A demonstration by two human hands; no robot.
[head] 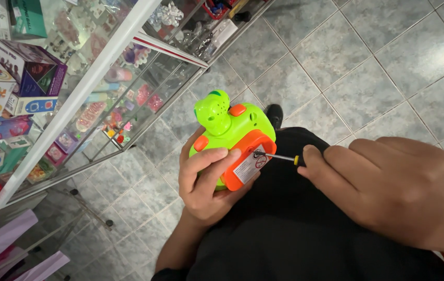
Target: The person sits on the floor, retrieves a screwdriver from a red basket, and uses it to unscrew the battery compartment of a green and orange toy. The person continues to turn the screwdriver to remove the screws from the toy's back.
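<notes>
My left hand (205,182) grips a bright green plastic toy (232,122) with an animal head, orange buttons and an orange base (253,143) that carries a white sticker. The toy is tipped so its base faces me. My right hand (388,190) holds a small screwdriver (283,157) with a thin metal shaft and a yellow and black handle. The screwdriver's tip touches the orange base near the sticker. Both hands sit above my dark clothing.
A glass display case (102,78) with a white frame stands to the left, filled with small toys and packets. Boxed toys (29,75) rest on its top. Grey floor tiles (362,57) spread behind the hands. A dark shoe (274,113) shows below the toy.
</notes>
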